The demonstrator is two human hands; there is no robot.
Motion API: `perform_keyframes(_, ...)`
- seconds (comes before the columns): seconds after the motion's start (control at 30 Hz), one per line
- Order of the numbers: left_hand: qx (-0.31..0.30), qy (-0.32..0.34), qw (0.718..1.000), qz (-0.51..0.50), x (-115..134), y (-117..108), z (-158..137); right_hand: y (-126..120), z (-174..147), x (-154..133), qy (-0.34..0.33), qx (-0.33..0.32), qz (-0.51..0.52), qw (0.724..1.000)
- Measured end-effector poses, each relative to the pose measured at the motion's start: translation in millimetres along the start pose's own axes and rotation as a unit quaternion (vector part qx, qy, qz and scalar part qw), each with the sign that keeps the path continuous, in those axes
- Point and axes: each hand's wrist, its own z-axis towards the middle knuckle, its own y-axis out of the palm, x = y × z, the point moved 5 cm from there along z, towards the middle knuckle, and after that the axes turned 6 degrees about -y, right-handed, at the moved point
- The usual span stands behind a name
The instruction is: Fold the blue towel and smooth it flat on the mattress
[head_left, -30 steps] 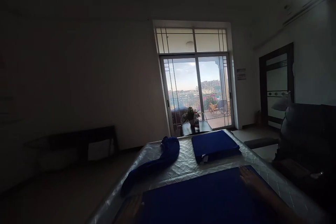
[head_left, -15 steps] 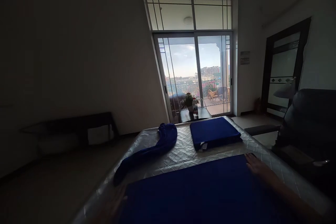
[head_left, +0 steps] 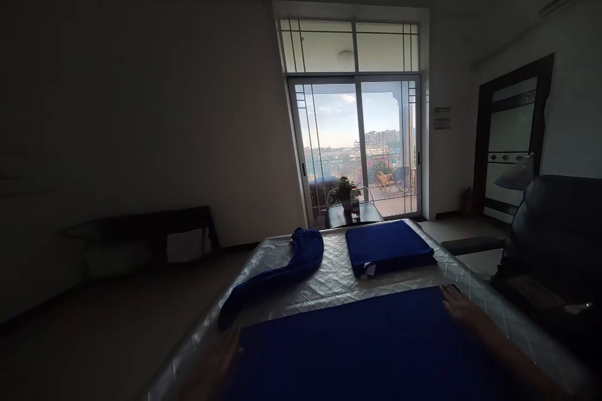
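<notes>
A dark blue cloth (head_left: 348, 344) lies spread flat in front of me on a quilted, shiny silver-grey mattress (head_left: 333, 263). My left hand (head_left: 227, 351) rests along the cloth's left edge, fingers stretched forward; it is very dim. At the far right corner of the cloth, my right hand (head_left: 456, 302) lies with its fingers extended over the edge. Beyond it sits a neatly folded blue fabric stack (head_left: 389, 247) with a small white tag at its near side. A loose, twisted blue cloth (head_left: 301, 260) trails across the mattress on the left.
Past the mattress stands a small dark table (head_left: 369, 216) with a potted plant (head_left: 345, 191) and a bottle (head_left: 355, 203). Behind is a glass sliding door (head_left: 329, 119). A black chair (head_left: 559, 232) stands on the right, and a low dark bench (head_left: 150, 225) lies along the left wall.
The view has tilted up a little, so everything sits lower and slightly further right. Both hands stay at the two sides of the spread cloth, which looks unchanged.
</notes>
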Motion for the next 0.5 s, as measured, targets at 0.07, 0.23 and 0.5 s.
perform_keyframes(0.07, -0.004, -0.016, 1.0, 0.011, 1, -3, -1, -6, 2, -6, 0.002, 0.008, -0.026, 1.0)
perform_keyframes(0.23, 0.01, 0.023, 1.0, 0.019, 48, -13, -13, -19, 4, -58, -0.028, 0.019, -0.058, 0.998)
perform_keyframes(0.5, -0.063, 0.205, 0.977, -0.001, 241, -7, -49, 2, 2, -219, -0.163, 0.014, 0.044, 0.985)
